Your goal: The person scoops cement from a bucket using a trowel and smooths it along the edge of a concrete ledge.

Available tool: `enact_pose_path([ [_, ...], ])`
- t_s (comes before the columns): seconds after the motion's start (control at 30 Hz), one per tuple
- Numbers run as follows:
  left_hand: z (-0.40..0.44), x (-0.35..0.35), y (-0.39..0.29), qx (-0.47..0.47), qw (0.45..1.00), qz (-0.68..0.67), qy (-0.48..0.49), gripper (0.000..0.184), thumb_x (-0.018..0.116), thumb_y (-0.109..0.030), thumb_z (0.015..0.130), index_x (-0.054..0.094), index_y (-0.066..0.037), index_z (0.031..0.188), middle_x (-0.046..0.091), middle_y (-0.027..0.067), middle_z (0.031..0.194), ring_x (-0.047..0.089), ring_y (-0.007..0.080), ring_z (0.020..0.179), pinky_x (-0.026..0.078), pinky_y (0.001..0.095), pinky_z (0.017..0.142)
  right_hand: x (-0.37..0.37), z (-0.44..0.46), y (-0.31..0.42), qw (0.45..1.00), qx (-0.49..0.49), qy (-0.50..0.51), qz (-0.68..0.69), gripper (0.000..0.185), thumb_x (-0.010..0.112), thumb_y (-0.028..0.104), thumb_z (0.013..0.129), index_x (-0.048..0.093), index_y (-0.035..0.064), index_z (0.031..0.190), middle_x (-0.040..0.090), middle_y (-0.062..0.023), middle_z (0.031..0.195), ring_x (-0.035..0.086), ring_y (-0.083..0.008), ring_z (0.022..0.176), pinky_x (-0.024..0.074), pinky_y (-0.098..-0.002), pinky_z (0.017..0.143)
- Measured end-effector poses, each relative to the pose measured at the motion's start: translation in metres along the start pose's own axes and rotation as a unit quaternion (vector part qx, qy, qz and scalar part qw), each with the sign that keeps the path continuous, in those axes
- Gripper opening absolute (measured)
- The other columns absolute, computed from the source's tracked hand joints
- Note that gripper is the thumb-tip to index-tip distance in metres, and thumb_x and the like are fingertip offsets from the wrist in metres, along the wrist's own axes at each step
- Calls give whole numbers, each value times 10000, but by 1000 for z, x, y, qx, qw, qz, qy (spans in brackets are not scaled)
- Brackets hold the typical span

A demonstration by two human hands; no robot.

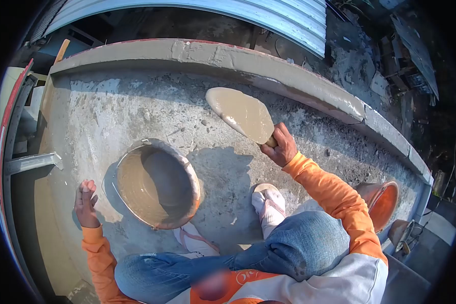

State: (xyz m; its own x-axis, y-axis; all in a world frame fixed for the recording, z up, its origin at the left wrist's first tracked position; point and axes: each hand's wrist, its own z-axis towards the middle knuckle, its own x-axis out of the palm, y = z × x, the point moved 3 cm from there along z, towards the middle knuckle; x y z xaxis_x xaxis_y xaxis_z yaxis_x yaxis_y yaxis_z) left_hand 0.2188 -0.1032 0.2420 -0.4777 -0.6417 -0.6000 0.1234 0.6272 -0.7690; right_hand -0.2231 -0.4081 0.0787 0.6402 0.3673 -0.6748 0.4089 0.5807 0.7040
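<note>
My right hand [283,147] is wrapped round the short handle of a trowel [243,114]. The broad blade is coated with wet grey-brown mortar and hangs above the floor, near the low wall. To the left, my left hand [86,203] is held up beside a bucket [194,175], apart from its rim, fingers loosely extended with nothing in them. Mortar coats the bucket's inner wall, and wet mortar [162,202] lies inside, partly in shadow.
A low wall [152,51] with smoothed mortar curves along the far edge, with a drop beyond it. An orange bucket [384,205] lies tilted at the right. A metal bar [31,163] juts in from the left. Small stones dot the rough concrete floor [152,109].
</note>
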Motion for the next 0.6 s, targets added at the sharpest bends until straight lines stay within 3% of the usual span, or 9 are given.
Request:
enact_pose_path([
  [0.07, -27, 7, -53, 10, 998, 10, 55, 519, 530, -365, 907, 481, 12, 1260, 569, 157, 1199, 522, 249, 1131, 370, 358, 981, -17, 0, -30, 997, 60, 7, -44, 428, 712, 227, 738, 558, 61, 1101, 517, -129, 923, 584, -333, 809, 510, -399, 710],
  [0.17, -88, 59, -130, 168, 948, 112, 245, 430, 567, -241, 883, 505, 27, 1213, 590, 175, 1156, 566, 259, 1075, 416, 349, 935, -31, 4, -69, 985, 138, 73, -76, 438, 679, 282, 768, 573, 62, 1132, 555, -155, 941, 596, -355, 862, 501, -414, 750],
  [0.27, -137, 121, -169, 256, 835, 167, 457, 418, 584, -245, 870, 523, 18, 1190, 584, 199, 1159, 578, 305, 1059, 438, 379, 908, -44, 18, -85, 986, 134, 68, -68, 423, 681, 304, 776, 597, 22, 1079, 599, -184, 884, 605, -366, 828, 493, -410, 761],
  [0.33, -154, 145, -154, 308, 730, 209, 574, 457, 611, -300, 851, 530, -14, 1198, 589, 181, 1144, 573, 332, 1040, 442, 401, 897, -56, 16, -81, 991, 109, 46, -61, 407, 691, 292, 771, 597, 13, 1052, 597, -171, 866, 606, -358, 792, 492, -399, 734],
  [0.37, -153, 148, -142, 301, 729, 208, 578, 457, 611, -300, 851, 530, -14, 1198, 589, 181, 1144, 573, 332, 1040, 442, 401, 897, -63, 11, -76, 993, 89, 26, -66, 399, 696, 285, 768, 596, 10, 1040, 594, -165, 858, 605, -354, 774, 493, -395, 715],
  [0.43, -156, 152, -116, 264, 664, 301, 631, 509, 677, -296, 784, 534, -33, 1196, 598, 172, 1120, 575, 331, 1023, 441, 400, 890, -69, 1, -70, 992, 100, 29, -69, 392, 702, 270, 763, 589, 11, 1035, 585, -152, 847, 601, -344, 754, 493, -387, 677],
  [0.5, -150, 158, -116, 261, 673, 313, 618, 494, 665, -302, 794, 541, -54, 1203, 598, 171, 1092, 572, 333, 1013, 437, 409, 886, -70, -4, -66, 992, 105, 3, -71, 396, 704, 263, 761, 583, 17, 1046, 578, -145, 842, 598, -338, 738, 493, -386, 654],
  [0.6, -139, 169, -119, 265, 709, 307, 576, 510, 659, -300, 802, 530, -37, 1219, 597, 175, 1078, 569, 340, 1009, 435, 404, 884, -47, 11, -66, 991, 107, 49, -58, 397, 685, 274, 778, 583, 23, 1066, 579, -150, 853, 600, -344, 760, 492, -393, 683],
])
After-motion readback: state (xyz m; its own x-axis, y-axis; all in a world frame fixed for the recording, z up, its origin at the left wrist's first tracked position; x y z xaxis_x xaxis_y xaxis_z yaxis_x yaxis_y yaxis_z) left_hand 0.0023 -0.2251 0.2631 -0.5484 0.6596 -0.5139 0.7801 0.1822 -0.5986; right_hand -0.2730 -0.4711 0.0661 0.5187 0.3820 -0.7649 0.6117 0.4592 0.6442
